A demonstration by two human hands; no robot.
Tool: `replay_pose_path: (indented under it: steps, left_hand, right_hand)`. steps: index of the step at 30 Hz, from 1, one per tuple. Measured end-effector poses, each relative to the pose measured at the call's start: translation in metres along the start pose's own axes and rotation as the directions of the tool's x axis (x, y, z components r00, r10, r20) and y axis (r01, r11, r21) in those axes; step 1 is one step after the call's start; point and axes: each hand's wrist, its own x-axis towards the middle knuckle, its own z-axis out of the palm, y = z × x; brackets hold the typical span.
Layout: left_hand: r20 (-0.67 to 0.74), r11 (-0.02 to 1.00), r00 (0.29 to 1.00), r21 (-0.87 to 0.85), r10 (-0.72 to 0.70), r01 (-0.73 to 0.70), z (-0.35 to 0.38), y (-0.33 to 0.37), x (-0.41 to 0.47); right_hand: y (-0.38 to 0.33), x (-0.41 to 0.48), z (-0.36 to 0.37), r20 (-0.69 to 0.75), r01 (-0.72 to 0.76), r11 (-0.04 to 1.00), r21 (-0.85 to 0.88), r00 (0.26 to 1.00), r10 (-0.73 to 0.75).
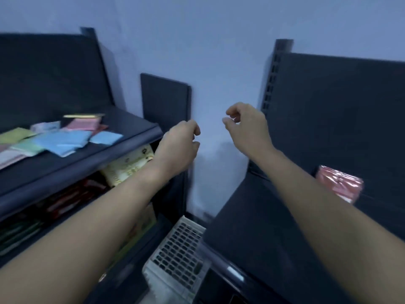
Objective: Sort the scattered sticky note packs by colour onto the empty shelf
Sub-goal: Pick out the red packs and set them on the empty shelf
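The scattered sticky note packs (pixel 63 141), flat squares in blue, green, pink and yellow, lie in a loose overlapping heap on the dark metal left shelf (pixel 105 159), towards its far left side. One red sticky note pack in clear wrap (pixel 339 183) lies alone on the dark metal right shelf (pixel 263 227), near its back panel.

Both hands hang in the air between the two shelves, in front of the pale wall. The left hand (pixel 177 148) has its fingers loosely curled inward and holds nothing. The right hand (pixel 247 128) is just as slack, with thumb and fingers slightly apart and nothing between them.

Below the left shelf, a lower tier holds cream printed packets (pixel 127 167) and blurred red packets (pixel 65 198). A white perforated plastic basket (pixel 179 253) stands tilted low between the shelves; I cannot tell what it holds.
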Motion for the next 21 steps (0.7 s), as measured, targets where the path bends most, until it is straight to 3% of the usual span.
replay_pose_path:
  steps: [8, 16, 21]
  left_hand:
    - [-0.058, 0.963, 0.973, 0.139, -0.225, 0.231, -0.127, -0.150, -0.038]
    - [-0.093, 0.910, 0.929, 0.185, -0.359, 0.370, -0.196, -0.256, -0.051]
    - [-0.083, 0.896, 0.914, 0.181, -0.396, 0.405, -0.204, -0.283, -0.046]
  right_hand:
    - [-0.148, 0.027, 0.134, 0.192, 0.140, 0.980, 0.143, 0.967, -0.166]
    - [-0.224, 0.051, 0.244, 0.337, -0.082, 0.979, 0.189, 0.942, 0.014]
    - [-0.229, 0.067, 0.293, 0.467, -0.231, 0.968, 0.093, 0.869, 0.163]
